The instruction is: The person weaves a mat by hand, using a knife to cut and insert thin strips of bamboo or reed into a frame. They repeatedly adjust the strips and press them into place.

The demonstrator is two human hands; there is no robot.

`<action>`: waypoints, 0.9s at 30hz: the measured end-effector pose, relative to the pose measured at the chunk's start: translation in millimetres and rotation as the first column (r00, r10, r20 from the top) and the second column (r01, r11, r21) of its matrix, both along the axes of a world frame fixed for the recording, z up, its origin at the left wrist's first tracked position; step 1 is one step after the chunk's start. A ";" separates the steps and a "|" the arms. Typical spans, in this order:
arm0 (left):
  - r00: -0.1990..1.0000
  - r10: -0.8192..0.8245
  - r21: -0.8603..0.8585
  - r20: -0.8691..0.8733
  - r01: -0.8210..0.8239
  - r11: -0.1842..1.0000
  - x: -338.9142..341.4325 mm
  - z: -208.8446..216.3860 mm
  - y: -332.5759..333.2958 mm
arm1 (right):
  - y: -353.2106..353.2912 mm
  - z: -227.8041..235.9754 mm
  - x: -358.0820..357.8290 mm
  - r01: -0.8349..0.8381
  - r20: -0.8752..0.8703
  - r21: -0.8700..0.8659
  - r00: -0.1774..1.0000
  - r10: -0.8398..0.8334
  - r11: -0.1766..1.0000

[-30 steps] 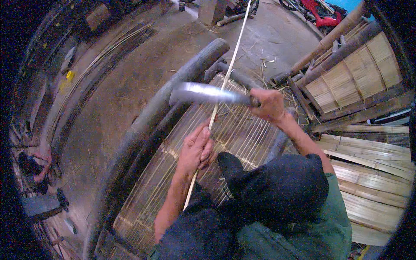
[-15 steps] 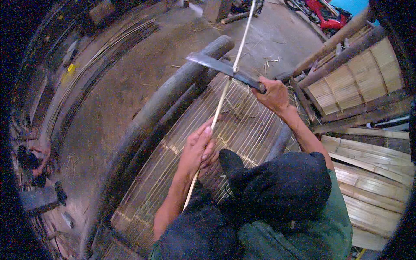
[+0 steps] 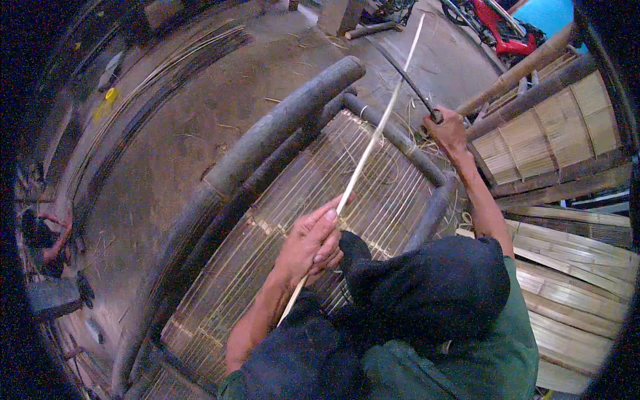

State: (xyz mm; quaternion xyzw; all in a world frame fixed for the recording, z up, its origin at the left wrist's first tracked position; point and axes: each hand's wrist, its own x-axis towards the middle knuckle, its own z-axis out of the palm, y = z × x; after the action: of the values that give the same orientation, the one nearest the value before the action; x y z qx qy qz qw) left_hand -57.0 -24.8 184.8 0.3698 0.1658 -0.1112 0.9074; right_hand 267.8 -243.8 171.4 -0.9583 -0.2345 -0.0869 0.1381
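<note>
My left hand [image 3: 310,247] is closed round a long, thin, pale bamboo strip [image 3: 368,150], which slants from my lap up toward the far right. Farther out, my right hand [image 3: 448,131] is wrapped round the handle of a long-bladed knife [image 3: 408,79]. Its dark blade shows nearly edge-on and crosses the strip near the far end. Whether blade and strip touch, I cannot tell. Under the strip lies a slatted bamboo seat [image 3: 267,267] with thick round poles [image 3: 280,117] along its left side.
Split bamboo slats [image 3: 567,280] lie at the right, below a framed bamboo panel [image 3: 550,133]. Long thin strips [image 3: 143,93] curve along the floor at the left. Fibre shavings [image 3: 393,163] litter the seat's far end. A red motorbike [image 3: 503,30] stands at the back right.
My right hand and the knife have moved outward and right along the strip, and the blade has turned edge-on. My left hand still grips the strip, which now leans farther right.
</note>
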 end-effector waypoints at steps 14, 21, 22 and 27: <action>0.999 -0.001 0.009 0.036 0.001 1.000 -3.2 -5.3 4.2 | 0.1 -9.2 -0.7 -0.187 0.154 -0.056 0.969 0.193 0.981; 1.000 0.030 -0.051 0.003 -0.030 0.998 -9.9 -9.8 4.5 | -4.9 4.9 21.6 -0.036 0.210 -0.139 0.975 0.065 0.990; 0.999 0.032 -0.047 0.024 -0.031 0.998 -7.7 -8.7 7.0 | 1.6 6.9 19.3 -0.107 0.167 -0.128 0.978 0.128 0.986; 0.998 -0.008 -0.034 0.068 0.011 0.999 -24.6 -18.2 7.1 | -30.0 13.4 59.9 0.010 0.189 -0.163 0.982 0.021 0.987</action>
State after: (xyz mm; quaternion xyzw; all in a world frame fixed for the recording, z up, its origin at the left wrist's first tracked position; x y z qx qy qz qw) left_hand -81.6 -17.7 166.6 0.3584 0.1310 -0.1057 0.9183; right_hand 327.7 -273.8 184.8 -0.9531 -0.2556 -0.1580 0.0363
